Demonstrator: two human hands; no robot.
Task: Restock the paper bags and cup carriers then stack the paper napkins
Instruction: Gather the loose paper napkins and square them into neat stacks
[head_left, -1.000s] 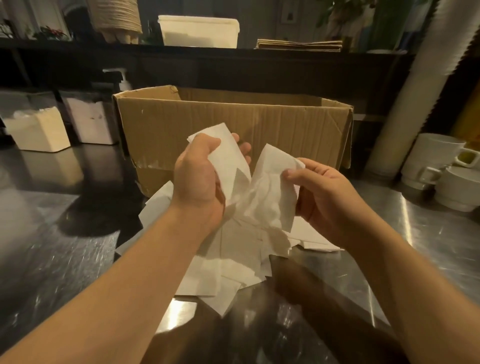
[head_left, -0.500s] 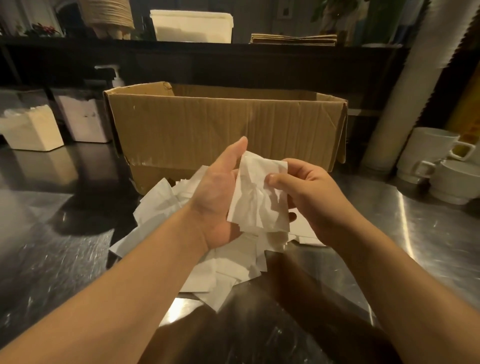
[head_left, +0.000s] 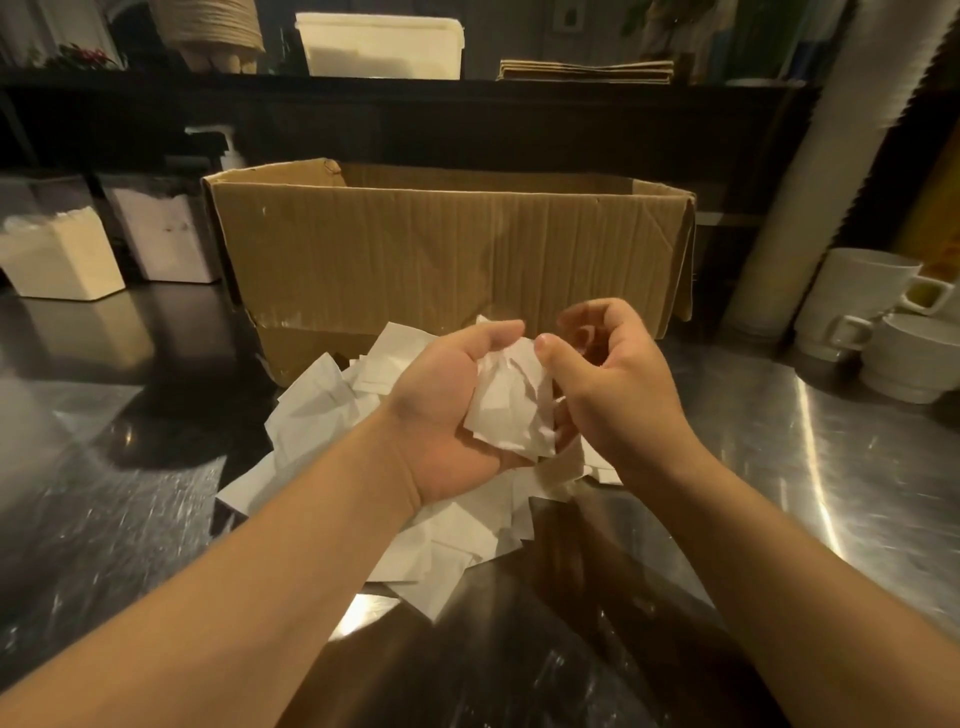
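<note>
Your left hand (head_left: 457, 410) cradles a crumpled white paper napkin (head_left: 511, 402) in its curled palm while your right hand (head_left: 613, 384) pinches its 3 o'clock edge, above the loose white napkin pile (head_left: 322, 410) on the steel tabletop (head_left: 831, 467), brown cardboard box (head_left: 447, 249) at 12 o'clock.

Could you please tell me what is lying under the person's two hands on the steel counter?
A loose pile of paper napkins lies there, in front of the cardboard box. The left hand cradles a crumpled napkin. The hands hide the pile's middle.
</note>
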